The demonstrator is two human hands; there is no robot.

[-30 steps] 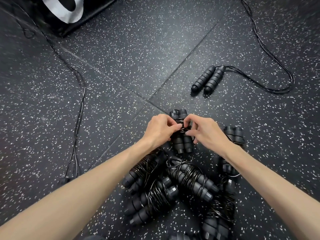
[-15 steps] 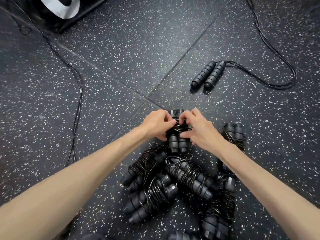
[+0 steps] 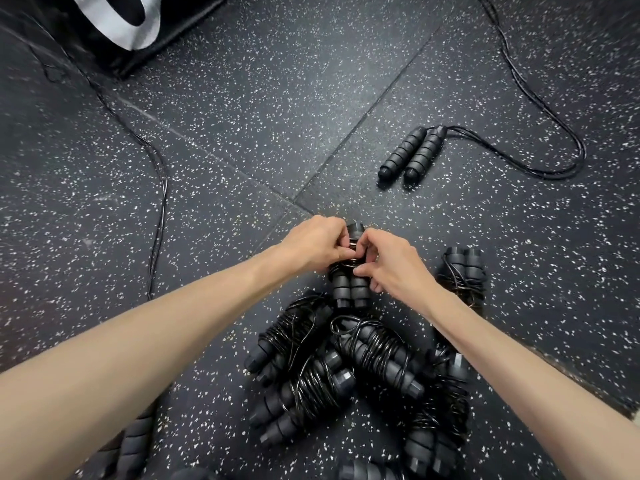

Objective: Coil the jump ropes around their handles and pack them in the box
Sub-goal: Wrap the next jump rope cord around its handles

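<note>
A: How are the 2 hands seen?

B: The left hand [image 3: 317, 244] and the right hand [image 3: 388, 265] are brought together over 1 jump rope bundle [image 3: 349, 285]. The fingers of both are curled, and the cord wound round the middle of its paired handles is pinched from either side. The upper handle ends are seen above the knuckles, the lower ends below them.

A: Where is that bundle placed?

B: It is held just above or on the speckled rubber floor [image 3: 242, 150]; which of these cannot be told. It is held at the far edge of a pile of coiled ropes [image 3: 346, 368].

A: What is made out in the pile?

B: Several pairs of black handles wrapped in glossy cord are heaped between the forearms, touching and overlapping. Another coiled bundle [image 3: 462, 275] is set apart just right of the right wrist, and more lie under the right forearm.

A: And farther out?

B: An uncoiled rope [image 3: 412, 154] is laid well beyond the hands to the right, its 2 handles side by side, its cord looped away toward the top edge. A loose cord [image 3: 161, 188] is trailed across the floor at the left. A black object with a white marking [image 3: 114, 22] is seen at the top left corner; whether it is the box cannot be told. Grey handles [image 3: 135, 441] are partly seen at the lower left, under the left forearm.
</note>
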